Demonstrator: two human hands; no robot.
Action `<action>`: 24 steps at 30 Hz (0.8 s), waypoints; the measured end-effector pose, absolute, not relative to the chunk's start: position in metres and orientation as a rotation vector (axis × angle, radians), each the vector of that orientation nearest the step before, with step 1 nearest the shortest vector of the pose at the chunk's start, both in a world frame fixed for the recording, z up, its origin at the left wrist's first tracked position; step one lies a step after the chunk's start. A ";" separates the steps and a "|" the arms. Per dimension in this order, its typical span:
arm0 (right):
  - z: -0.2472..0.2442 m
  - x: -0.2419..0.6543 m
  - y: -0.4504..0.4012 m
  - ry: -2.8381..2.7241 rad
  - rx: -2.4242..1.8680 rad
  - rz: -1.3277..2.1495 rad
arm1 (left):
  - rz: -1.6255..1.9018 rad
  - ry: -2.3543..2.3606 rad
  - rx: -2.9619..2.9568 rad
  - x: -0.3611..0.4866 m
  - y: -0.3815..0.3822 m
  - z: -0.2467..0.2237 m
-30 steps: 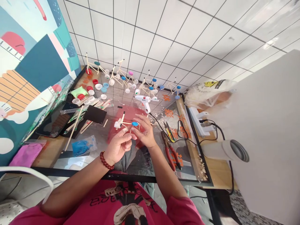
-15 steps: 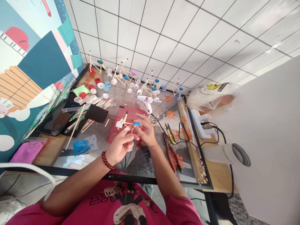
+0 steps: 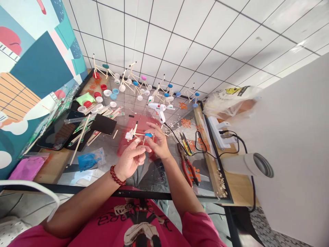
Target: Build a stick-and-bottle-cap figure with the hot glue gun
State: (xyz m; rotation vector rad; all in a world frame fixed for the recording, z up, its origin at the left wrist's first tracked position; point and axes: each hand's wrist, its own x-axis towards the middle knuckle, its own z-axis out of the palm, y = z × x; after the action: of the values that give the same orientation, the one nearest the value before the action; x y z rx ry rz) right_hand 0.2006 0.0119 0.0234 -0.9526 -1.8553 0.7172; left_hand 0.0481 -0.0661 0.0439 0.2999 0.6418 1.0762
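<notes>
Between my hands is a small stick bicycle-like model, with a white cap-like end (image 3: 129, 136), an upright stick (image 3: 135, 128) tipped black and a blue oval piece (image 3: 148, 135). My right hand (image 3: 160, 145) pinches the blue oval between thumb and fingers. My left hand (image 3: 130, 160) is closed, its thumb and index finger at the thin sticks under the model; a pale wrap shows on one finger. Below the model lies a translucent red sheet (image 3: 123, 147). Just beyond stands a white glue gun (image 3: 159, 110), touched by neither hand.
Several similar stick models (image 3: 123, 80) line the back edge. Bottle caps (image 3: 107, 92), a black square (image 3: 103, 124), stick bundles and a bag of blue clay (image 3: 88, 160) lie left. Red-handled pliers (image 3: 187, 168), yellow-handled cutters (image 3: 185, 143) and a power strip (image 3: 218, 132) sit right.
The whole view has shifted slightly, so the scene sits a little further left. Both hands keep the same grip, and the model's black-tipped end looks slightly turned.
</notes>
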 end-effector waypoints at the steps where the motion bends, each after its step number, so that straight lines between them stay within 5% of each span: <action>1: 0.024 0.200 0.012 -1.856 -0.952 0.718 | 1.077 0.642 0.301 0.048 -0.066 0.044; 24: 0.023 0.210 0.009 -1.842 -0.985 0.702 | 1.067 0.669 0.335 0.048 -0.066 0.049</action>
State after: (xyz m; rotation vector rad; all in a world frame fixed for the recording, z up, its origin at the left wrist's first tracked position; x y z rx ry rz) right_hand 0.2101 0.0093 0.0233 -0.9850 -1.8418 0.7022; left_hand 0.0476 -0.0663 0.0492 0.3351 0.6692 1.0672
